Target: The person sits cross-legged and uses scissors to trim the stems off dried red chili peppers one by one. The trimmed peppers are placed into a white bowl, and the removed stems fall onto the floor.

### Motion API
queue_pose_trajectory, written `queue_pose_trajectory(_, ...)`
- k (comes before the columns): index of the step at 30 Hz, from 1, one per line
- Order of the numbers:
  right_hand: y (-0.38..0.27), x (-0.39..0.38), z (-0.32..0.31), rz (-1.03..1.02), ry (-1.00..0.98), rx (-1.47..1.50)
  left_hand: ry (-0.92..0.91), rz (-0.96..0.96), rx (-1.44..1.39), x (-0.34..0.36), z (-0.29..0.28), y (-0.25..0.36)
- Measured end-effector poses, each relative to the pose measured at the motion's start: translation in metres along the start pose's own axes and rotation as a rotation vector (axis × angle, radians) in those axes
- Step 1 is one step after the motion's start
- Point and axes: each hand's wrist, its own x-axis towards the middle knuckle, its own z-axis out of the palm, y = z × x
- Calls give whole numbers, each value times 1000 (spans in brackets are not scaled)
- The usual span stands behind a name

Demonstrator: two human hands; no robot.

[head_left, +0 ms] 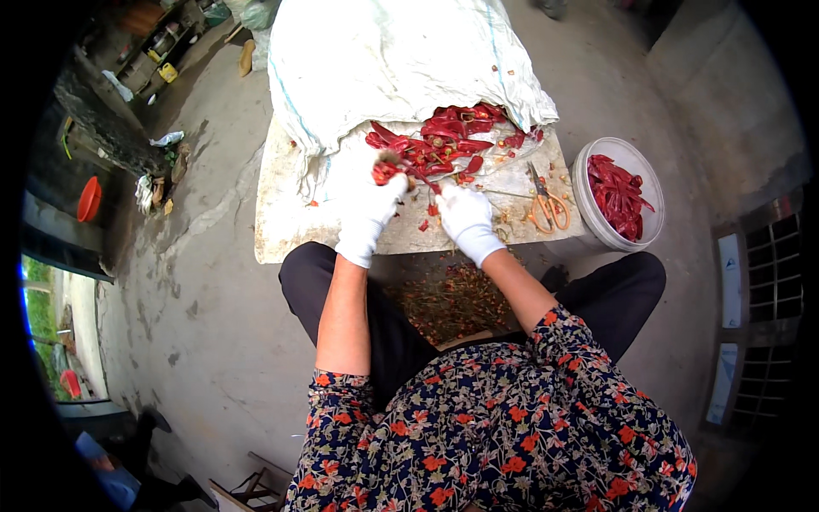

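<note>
My left hand (pixel 371 209), in a white glove, is closed around red dried chillies (pixel 384 173) at the near edge of the chilli pile (pixel 448 136). My right hand (pixel 463 215), also gloved, pinches a red chilli just to its right; the fingertips are partly hidden. The pile spills from a white woven sack (pixel 401 55) onto the worn board (pixel 286 230). Orange-handled scissors (pixel 546 209) lie open at the board's right, beside my right hand.
A white bucket (pixel 580 192) of red chillies stands right of the board. Chilli debris (pixel 448 311) lies below, between my legs. A red basin (pixel 90 199) and clutter sit far left. Another person (pixel 107 461) is partly visible at lower left; a chair frame is near them.
</note>
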Motion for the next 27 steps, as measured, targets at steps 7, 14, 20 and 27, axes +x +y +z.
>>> queue_pose_trajectory(7, 52, -13, -49, -41, -158, 922, -346, 231, 618, -18, 51, 2)
queue_pose_trajectory(14, 33, -42, -75, -211, 267, 717, -126, 55, 239, -22, 67, -33)
queue_pose_trajectory(20, 39, -53, -67, -213, 417, 453, -292, 99, 366, -31, 70, -1)
queue_pose_trajectory(27, 46, -47, -56, 154, 115, 1445, -211, 304, 192, -40, 76, 2)
